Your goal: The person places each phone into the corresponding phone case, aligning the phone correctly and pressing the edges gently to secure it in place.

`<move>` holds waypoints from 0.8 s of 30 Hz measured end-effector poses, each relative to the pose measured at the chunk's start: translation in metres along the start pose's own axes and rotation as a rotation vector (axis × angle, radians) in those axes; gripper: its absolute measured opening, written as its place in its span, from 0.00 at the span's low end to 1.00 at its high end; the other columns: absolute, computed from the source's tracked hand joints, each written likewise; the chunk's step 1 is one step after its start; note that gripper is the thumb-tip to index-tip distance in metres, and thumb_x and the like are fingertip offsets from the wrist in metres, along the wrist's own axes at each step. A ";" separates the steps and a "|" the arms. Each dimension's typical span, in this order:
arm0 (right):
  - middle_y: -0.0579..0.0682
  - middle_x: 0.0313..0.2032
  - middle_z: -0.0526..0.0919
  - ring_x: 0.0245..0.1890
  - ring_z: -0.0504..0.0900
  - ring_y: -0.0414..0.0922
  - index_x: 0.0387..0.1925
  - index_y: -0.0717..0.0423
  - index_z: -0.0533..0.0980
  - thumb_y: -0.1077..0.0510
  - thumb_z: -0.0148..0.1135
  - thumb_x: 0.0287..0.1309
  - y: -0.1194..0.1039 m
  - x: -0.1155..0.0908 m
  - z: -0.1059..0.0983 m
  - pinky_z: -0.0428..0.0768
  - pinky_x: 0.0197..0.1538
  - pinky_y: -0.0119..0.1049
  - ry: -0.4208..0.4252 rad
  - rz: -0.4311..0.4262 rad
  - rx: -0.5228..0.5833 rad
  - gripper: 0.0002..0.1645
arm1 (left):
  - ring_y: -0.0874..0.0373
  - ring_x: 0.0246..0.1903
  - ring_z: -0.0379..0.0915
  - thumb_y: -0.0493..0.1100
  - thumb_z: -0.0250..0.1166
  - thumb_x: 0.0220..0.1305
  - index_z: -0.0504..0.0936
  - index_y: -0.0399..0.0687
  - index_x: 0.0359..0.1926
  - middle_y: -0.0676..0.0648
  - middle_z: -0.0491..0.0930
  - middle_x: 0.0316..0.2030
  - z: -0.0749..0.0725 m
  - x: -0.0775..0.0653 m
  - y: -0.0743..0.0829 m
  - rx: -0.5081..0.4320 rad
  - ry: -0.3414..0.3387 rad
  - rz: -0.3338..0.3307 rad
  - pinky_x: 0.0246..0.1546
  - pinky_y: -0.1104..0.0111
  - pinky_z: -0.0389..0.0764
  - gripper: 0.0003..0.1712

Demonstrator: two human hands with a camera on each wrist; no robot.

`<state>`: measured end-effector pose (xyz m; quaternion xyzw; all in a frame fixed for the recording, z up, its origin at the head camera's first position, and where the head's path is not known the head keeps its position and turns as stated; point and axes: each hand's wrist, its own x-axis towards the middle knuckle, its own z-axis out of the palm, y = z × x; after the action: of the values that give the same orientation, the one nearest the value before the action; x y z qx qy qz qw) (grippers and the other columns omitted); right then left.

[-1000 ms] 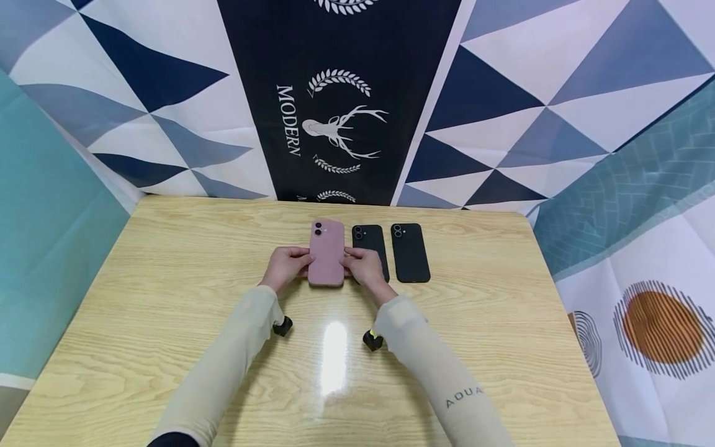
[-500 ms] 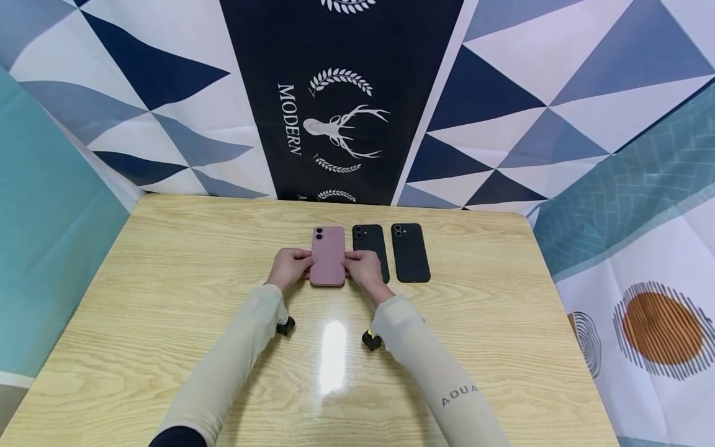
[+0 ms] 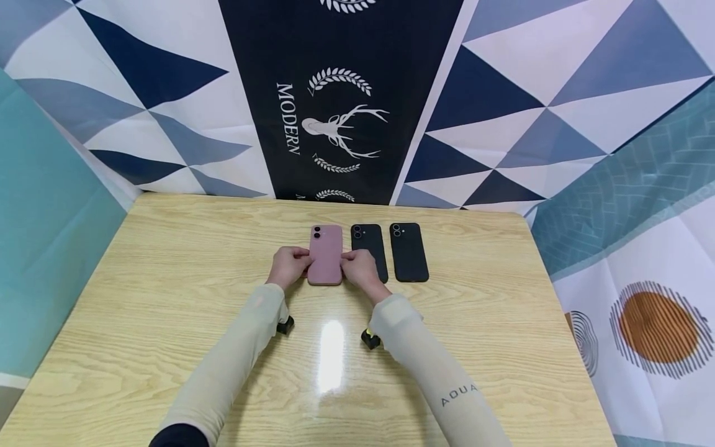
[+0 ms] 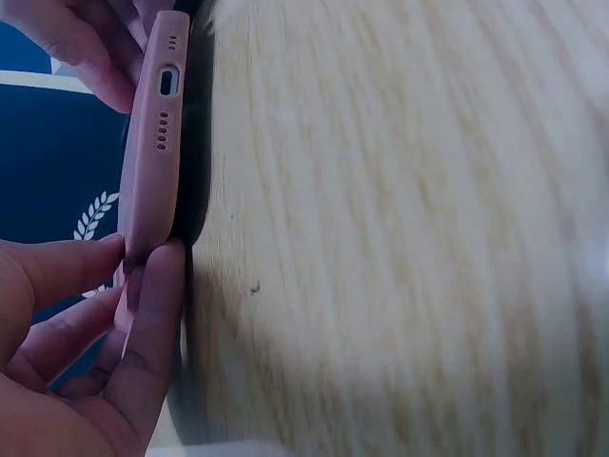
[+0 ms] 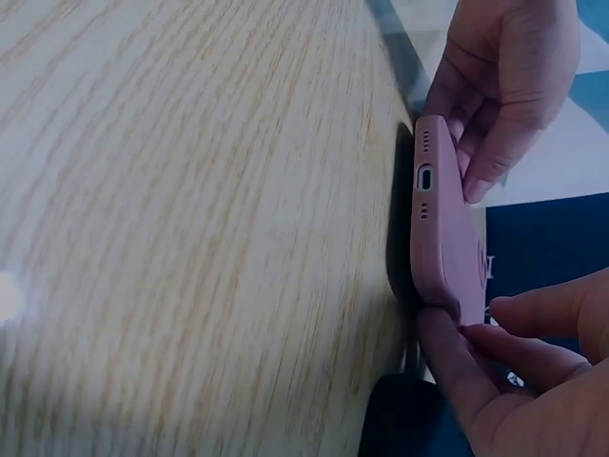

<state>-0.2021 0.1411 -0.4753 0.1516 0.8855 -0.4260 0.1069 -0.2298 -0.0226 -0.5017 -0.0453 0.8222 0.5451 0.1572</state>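
Note:
A phone in a pink case [image 3: 325, 255] lies back up near the far edge of the wooden table, its camera end pointing away. My left hand [image 3: 289, 267] pinches its left long edge. My right hand [image 3: 360, 268] holds the opposite edge between finger and thumb. In the left wrist view the charging port end of the pink phone [image 4: 152, 143] faces me, with fingertips [image 4: 164, 271] against its side. The right wrist view shows the fingers [image 5: 461, 352] of my right hand at the pink phone's edge [image 5: 433, 238]. Whether the phone rests fully on the table cannot be told.
Right of the pink phone lies a black phone [image 3: 368, 239], partly covered by my right hand. Another black phone [image 3: 409, 252] lies beyond it. Small black devices [image 3: 285, 325] hang under both wrists. A patterned cloth wall [image 3: 335, 124] rises behind the table [image 3: 475, 347].
The far end of the pink phone has come down, so that it now lies flatter beside the black phones. Both hands have stayed at its edges, with only small finger shifts.

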 end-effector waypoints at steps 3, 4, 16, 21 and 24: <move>0.53 0.51 0.81 0.50 0.78 0.47 0.47 0.58 0.81 0.58 0.54 0.62 -0.001 -0.001 0.000 0.78 0.42 0.32 -0.011 -0.005 -0.015 0.16 | 0.63 0.25 0.77 0.37 0.60 0.63 0.80 0.32 0.48 0.34 0.82 0.40 0.000 0.000 0.001 0.026 0.007 -0.005 0.27 0.73 0.83 0.15; 0.54 0.51 0.81 0.49 0.78 0.47 0.47 0.58 0.81 0.58 0.54 0.62 -0.001 -0.001 0.000 0.77 0.40 0.31 -0.015 -0.006 -0.020 0.16 | 0.62 0.26 0.78 0.37 0.60 0.63 0.80 0.32 0.47 0.34 0.82 0.40 0.000 -0.001 0.002 0.039 0.009 -0.005 0.28 0.73 0.83 0.15; 0.55 0.50 0.82 0.47 0.78 0.47 0.48 0.60 0.80 0.59 0.51 0.63 0.000 -0.001 0.002 0.75 0.35 0.28 -0.034 -0.017 -0.028 0.17 | 0.56 0.30 0.79 0.36 0.60 0.60 0.82 0.34 0.42 0.38 0.84 0.38 0.002 0.000 0.009 0.212 0.069 0.016 0.29 0.74 0.77 0.11; 0.55 0.50 0.81 0.48 0.78 0.47 0.48 0.59 0.80 0.58 0.51 0.63 0.001 -0.001 0.002 0.76 0.36 0.29 -0.037 -0.014 -0.015 0.17 | 0.56 0.30 0.78 0.35 0.59 0.59 0.82 0.34 0.43 0.37 0.83 0.39 0.003 0.000 0.009 0.228 0.056 0.007 0.29 0.74 0.77 0.12; 0.54 0.50 0.82 0.47 0.78 0.47 0.48 0.59 0.80 0.57 0.51 0.63 0.003 -0.002 0.001 0.76 0.37 0.29 -0.040 -0.018 -0.014 0.17 | 0.56 0.32 0.78 0.36 0.59 0.60 0.81 0.35 0.44 0.38 0.83 0.39 0.003 0.000 0.009 0.229 0.035 -0.004 0.31 0.73 0.77 0.13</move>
<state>-0.1997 0.1414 -0.4774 0.1345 0.8875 -0.4236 0.1218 -0.2312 -0.0167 -0.4949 -0.0382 0.8816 0.4466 0.1479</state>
